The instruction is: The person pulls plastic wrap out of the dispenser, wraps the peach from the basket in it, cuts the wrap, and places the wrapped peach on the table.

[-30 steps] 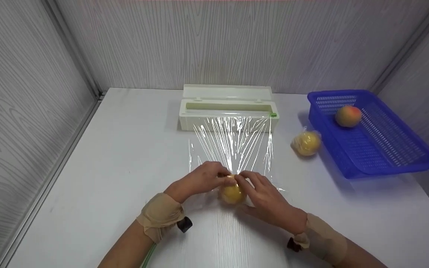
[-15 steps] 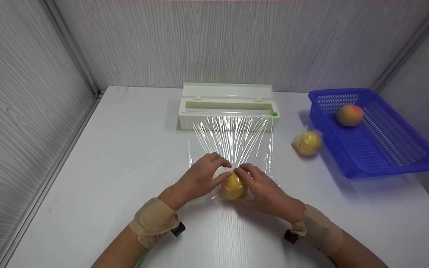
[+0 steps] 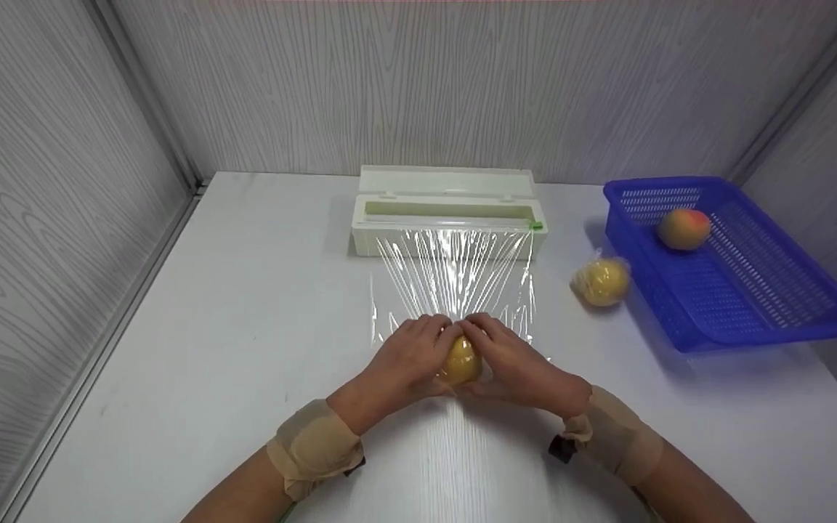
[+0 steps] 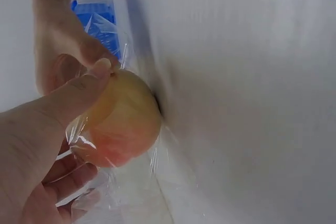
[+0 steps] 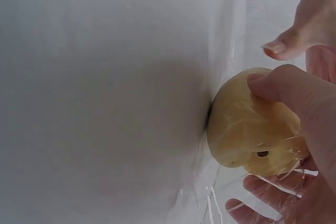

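Both hands close in around a yellow peach with a red blush, resting low over the white table. My left hand holds it from the left, thumb on top and fingers curled behind. From the right, my right hand grips it, its thumb pressed on the yellow skin in the right wrist view. Clear cling film lies gathered around the peach in the left wrist view and runs in tight creases back to a white dispenser box. Parts of the fingers are hidden behind the fruit.
The dispenser's lid stands raised at the back, with a green slider on its right end. A film-wrapped fruit sits beside a blue basket, which holds another peach. Panels enclose the table's back and sides.
My left hand lifted slightly off the peach half a second ago and has now come back against it. The peach stays about in place, and both hands are now closer together around it.
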The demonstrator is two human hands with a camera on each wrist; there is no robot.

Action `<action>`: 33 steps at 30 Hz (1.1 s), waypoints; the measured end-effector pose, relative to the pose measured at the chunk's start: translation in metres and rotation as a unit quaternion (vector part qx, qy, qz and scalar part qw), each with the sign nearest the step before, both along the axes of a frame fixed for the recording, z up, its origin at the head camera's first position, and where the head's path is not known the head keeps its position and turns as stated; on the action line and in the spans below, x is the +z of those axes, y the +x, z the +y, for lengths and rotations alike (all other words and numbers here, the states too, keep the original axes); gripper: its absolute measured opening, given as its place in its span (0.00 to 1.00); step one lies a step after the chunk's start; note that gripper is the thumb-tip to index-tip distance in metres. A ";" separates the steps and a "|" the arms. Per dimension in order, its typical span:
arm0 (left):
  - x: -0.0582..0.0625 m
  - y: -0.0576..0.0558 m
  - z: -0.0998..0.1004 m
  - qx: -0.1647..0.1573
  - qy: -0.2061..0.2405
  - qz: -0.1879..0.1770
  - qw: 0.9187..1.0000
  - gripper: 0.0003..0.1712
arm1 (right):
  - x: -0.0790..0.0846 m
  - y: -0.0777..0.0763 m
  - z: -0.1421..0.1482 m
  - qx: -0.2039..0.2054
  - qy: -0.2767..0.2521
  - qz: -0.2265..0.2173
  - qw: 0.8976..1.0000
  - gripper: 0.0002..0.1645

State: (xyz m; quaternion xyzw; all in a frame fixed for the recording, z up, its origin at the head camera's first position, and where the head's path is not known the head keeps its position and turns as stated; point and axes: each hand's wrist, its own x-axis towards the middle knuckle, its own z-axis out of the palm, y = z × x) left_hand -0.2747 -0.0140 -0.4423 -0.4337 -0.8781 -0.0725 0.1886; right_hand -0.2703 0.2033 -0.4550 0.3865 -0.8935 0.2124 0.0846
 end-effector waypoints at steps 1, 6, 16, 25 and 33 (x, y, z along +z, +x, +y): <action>-0.001 0.000 0.001 0.006 -0.006 0.002 1.000 0.51 | 0.000 -0.001 0.000 -0.001 0.000 -0.007 1.000 0.49; -0.005 -0.002 0.007 0.019 -0.002 0.005 1.000 0.50 | 0.002 -0.006 0.003 0.002 0.002 -0.022 1.000 0.48; 0.001 -0.012 0.011 0.021 -0.028 -0.068 0.997 0.46 | 0.009 0.013 0.006 -0.048 0.043 0.123 0.990 0.60; 0.005 -0.031 0.004 -0.022 0.041 -0.151 0.987 0.40 | 0.005 0.026 -0.007 -0.057 0.033 0.136 0.989 0.48; 0.005 -0.040 -0.002 -0.011 0.064 -0.254 0.965 0.39 | -0.007 0.014 -0.005 -0.061 0.038 0.120 0.990 0.53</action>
